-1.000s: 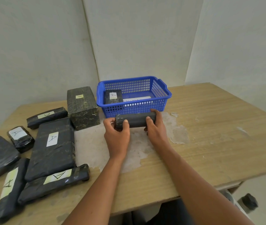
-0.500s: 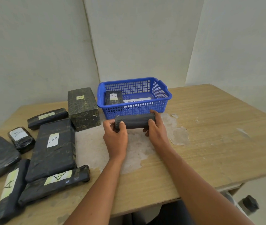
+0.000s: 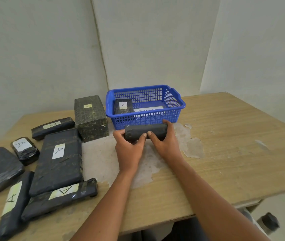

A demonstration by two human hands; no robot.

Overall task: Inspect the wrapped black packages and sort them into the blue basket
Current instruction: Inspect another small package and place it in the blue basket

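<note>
Both hands hold a short, black wrapped package [image 3: 146,131] lengthwise just above the table, right in front of the blue basket [image 3: 145,119]. My left hand [image 3: 129,150] grips its left end and my right hand [image 3: 166,143] its right end, thumbs meeting on the near side. No label shows on the held package. Inside the basket, at its left, lies one small black package [image 3: 123,106] with a white "A" label, beside a white paper strip [image 3: 148,109].
Several black packages lie at the left: a tall box [image 3: 90,117], a large flat one [image 3: 58,160], a long one [image 3: 60,197], a slim one [image 3: 53,126], a small one [image 3: 24,149] and others by the left edge. The table's front edge [image 3: 155,223] runs near my forearms.
My thumbs have slid toward each other along the package's near side, and the package appears slightly turned. Both hands stay in front of the basket.
</note>
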